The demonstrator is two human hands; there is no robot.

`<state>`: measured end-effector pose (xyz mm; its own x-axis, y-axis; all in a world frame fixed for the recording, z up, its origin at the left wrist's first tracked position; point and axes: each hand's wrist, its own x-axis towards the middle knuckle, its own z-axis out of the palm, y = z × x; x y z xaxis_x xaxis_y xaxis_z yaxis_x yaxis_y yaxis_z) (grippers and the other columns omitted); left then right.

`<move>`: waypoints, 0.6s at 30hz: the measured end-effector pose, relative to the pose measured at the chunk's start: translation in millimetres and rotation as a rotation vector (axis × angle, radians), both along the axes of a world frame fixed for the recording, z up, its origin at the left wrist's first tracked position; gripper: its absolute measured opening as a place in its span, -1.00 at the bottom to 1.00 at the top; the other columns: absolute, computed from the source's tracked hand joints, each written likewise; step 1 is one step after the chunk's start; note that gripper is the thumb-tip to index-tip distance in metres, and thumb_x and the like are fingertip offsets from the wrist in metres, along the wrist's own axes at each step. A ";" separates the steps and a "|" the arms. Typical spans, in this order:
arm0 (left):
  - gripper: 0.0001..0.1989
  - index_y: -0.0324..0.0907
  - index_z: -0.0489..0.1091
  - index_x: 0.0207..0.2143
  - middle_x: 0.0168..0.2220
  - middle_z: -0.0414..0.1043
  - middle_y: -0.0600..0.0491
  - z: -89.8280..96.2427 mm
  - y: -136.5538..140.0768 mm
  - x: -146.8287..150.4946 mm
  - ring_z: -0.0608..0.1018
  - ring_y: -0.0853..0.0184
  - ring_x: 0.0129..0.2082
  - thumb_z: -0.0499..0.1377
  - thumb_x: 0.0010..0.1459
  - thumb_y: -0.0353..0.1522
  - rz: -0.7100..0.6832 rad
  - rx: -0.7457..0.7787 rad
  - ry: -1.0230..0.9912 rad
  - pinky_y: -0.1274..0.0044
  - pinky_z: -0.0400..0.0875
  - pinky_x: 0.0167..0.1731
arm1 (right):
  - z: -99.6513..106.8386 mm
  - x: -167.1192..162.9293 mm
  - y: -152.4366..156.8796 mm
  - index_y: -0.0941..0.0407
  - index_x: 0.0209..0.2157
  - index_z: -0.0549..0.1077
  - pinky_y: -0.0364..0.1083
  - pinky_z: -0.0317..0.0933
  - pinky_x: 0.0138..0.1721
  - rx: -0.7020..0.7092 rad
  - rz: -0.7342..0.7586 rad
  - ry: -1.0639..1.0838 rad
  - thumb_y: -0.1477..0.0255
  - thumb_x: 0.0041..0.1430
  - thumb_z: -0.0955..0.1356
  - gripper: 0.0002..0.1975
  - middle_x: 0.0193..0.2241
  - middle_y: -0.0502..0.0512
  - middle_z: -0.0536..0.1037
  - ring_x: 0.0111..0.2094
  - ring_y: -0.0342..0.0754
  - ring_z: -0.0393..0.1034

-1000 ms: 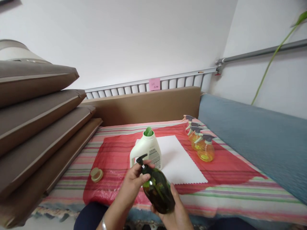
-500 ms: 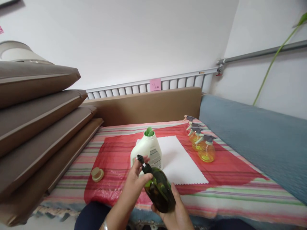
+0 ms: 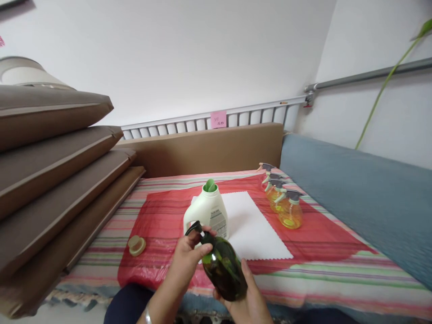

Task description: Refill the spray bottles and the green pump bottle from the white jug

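Observation:
A dark green pump bottle (image 3: 225, 270) is held tilted in front of me, its black pump head (image 3: 194, 228) pointing up and left. My left hand (image 3: 193, 249) grips the collar below the pump, thumb across the front. Around the bottle's lower body, my right hand (image 3: 248, 294) is wrapped from below and the right. Just behind stands a pale green-white detergent jug (image 3: 211, 209), upright, uncapped, with a green spout in its mouth. Its lower part is partly hidden by the bottle and my left hand. A round beige cap (image 3: 137, 245) lies to the left.
Several spray bottles with yellow liquid (image 3: 290, 213) stand in a row at the right. A white scalloped sheet (image 3: 251, 225) lies on red plastic film (image 3: 162, 220) over a striped cloth. Stacked brown cushions (image 3: 64, 166) rise at the left; a blue padded side (image 3: 351, 193) borders the right.
The pump head has turned about the bottle's neck, its nozzle now pointing further left. My left hand's fingers have shifted on the collar. The jug, cap and spray bottles stay put.

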<state>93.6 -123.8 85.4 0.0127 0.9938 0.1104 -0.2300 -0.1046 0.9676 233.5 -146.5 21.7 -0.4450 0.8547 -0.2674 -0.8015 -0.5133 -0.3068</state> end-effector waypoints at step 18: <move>-0.53 -0.14 0.34 -0.09 -0.10 0.39 -0.06 0.1 1.5 0.6 0.38 0.14 -0.04 0.29 -0.11 -0.29 0.056 0.124 0.062 0.37 0.28 -0.07 | 4.0 -1.0 -0.5 0.16 -0.24 0.49 -0.05 0.25 -0.44 -0.011 -0.021 -0.013 0.13 -0.02 0.38 -0.59 -0.31 0.22 0.59 -0.33 0.05 0.46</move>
<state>94.2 -122.3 85.6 -0.0315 0.9719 0.2333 -0.1609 -0.2353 0.9585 232.6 -146.9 25.8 -0.4233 0.8609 -0.2824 -0.8080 -0.4997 -0.3122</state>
